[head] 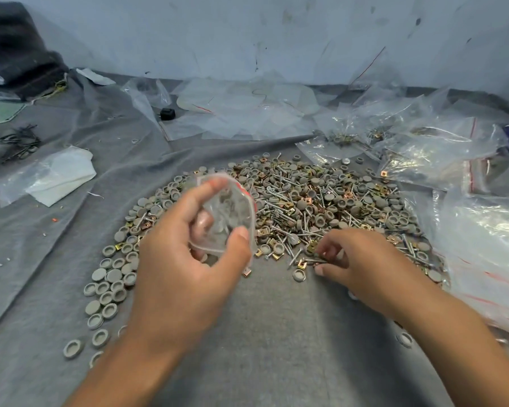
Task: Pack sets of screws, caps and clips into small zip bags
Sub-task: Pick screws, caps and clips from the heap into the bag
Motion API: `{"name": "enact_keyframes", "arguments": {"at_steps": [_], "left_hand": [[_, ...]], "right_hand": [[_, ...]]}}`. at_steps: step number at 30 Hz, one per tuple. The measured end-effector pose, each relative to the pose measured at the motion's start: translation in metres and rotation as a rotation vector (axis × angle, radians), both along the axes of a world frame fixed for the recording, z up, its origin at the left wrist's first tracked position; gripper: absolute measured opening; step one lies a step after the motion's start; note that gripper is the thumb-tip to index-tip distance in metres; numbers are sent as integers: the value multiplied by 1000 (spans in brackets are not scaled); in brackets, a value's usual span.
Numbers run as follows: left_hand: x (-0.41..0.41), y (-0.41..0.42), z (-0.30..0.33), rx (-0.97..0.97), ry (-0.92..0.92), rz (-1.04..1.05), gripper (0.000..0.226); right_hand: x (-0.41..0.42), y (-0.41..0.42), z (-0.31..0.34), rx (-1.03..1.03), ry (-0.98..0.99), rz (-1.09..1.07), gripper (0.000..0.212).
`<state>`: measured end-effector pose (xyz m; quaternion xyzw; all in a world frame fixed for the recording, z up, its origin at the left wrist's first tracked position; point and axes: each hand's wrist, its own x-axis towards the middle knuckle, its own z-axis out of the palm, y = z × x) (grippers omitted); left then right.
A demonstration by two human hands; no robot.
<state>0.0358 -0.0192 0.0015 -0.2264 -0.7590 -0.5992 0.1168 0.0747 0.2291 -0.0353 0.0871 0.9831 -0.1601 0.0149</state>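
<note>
My left grip point(188, 254) curls around a small clear bag point(227, 212), held open above the pile point(306, 201). My right grip point(356, 259) pinches a brass clip point(312, 246) at the pile's near edge.

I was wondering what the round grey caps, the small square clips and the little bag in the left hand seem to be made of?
Round grey caps: probably moulded plastic, with a matte, even grey surface and hollow cup shape.
Square clips: likely plated sheet metal, with a shiny brass-to-copper tint and folded edges.
Bag, gripped by the left hand: thin clear plastic film, see-through and crinkled, with a red strip at the mouth.
</note>
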Motion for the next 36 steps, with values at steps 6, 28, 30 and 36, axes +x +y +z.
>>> {"name": "enact_keyframes", "arguments": {"at_steps": [6, 28, 30, 36], "left_hand": [[3, 5, -1, -125, 109, 1, 57], [4, 8, -9, -400, 158, -16, 59], [4, 8, -9, -404, 159, -16, 60], [4, 8, -10, -422, 155, -19, 60]], "right_hand": [[1, -4, 0, 36, -34, 40, 12], [3, 21, 5, -134, -39, -6, 13], [4, 26, 6, -130, -13, -73, 9], [4, 10, 3, 44, 35, -58, 18]]}}
